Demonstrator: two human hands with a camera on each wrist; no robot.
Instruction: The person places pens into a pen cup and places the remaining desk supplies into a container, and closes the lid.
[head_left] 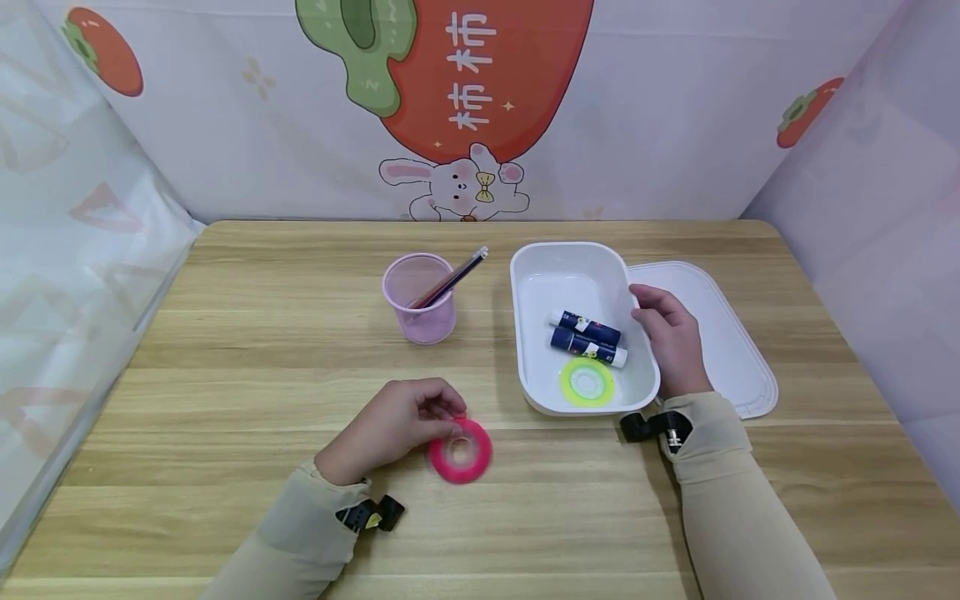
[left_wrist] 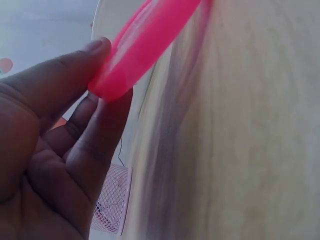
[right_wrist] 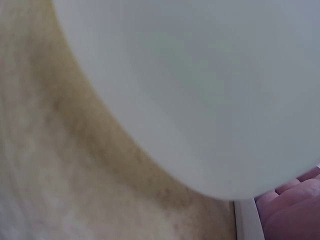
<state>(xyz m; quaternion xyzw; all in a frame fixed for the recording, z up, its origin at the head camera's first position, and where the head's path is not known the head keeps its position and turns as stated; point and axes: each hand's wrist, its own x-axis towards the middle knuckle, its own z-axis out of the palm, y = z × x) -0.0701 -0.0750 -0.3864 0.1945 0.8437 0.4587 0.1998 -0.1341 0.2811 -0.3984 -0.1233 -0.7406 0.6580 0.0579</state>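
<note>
My left hand (head_left: 401, 423) pinches a bright pink tape roll (head_left: 477, 467) by its edge between thumb and fingers, just over the table. In the left wrist view the tape roll (left_wrist: 150, 45) is tilted, its lower end between the fingertips. At the right, my right hand (head_left: 671, 337) holds the right wall of a white plastic box (head_left: 551, 279) near its rim; some of its fingers are hidden. Inside the box lie two dark blue glue sticks (head_left: 588, 347) with white ends and a yellow-green tape roll (head_left: 570, 385). The box (right_wrist: 190, 100) fills most of the right wrist view.
A pink mesh pen cup (head_left: 431, 325) with a few pencils (head_left: 457, 277) leaning in it stands left of the box. A white lid (head_left: 731, 358) lies on the wooden table (head_left: 247, 333) under my right hand. A printed cloth (head_left: 660, 125) hangs behind the table.
</note>
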